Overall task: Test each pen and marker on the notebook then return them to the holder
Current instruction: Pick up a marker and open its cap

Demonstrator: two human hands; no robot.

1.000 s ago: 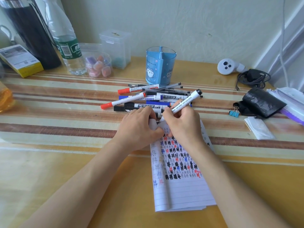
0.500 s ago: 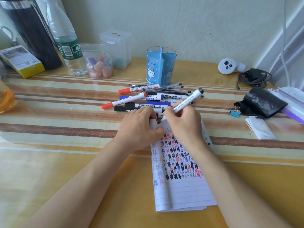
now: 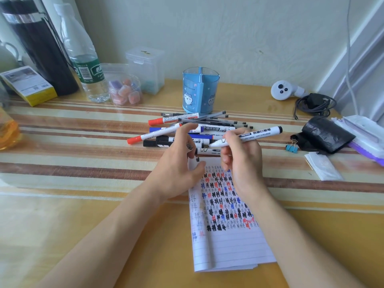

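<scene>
A lined notebook (image 3: 228, 246) lies open in front of me, its upper half covered with black, blue and red hash marks. My right hand (image 3: 243, 163) grips a white marker (image 3: 257, 135) with a black end, held level above the top of the page, its bare tip pointing left. My left hand (image 3: 176, 163) hovers just left of that tip and pinches a small dark cap (image 3: 189, 146) between its fingers. Beyond my hands lies a pile of pens and markers (image 3: 187, 125) with red, blue and black caps. The blue holder (image 3: 200, 90) stands behind the pile.
A water bottle (image 3: 85, 65), a clear jar of small blocks (image 3: 124, 93) and a clear box (image 3: 145, 69) stand at the back left. At the right lie a white controller (image 3: 284, 91), a coiled cable (image 3: 313, 104), a black pouch (image 3: 326, 135), a blue binder clip (image 3: 292, 147) and folded paper (image 3: 322, 166).
My right hand lifted the marker off the page and turned it level. My left hand rose from the notebook's top edge toward the marker's tip.
</scene>
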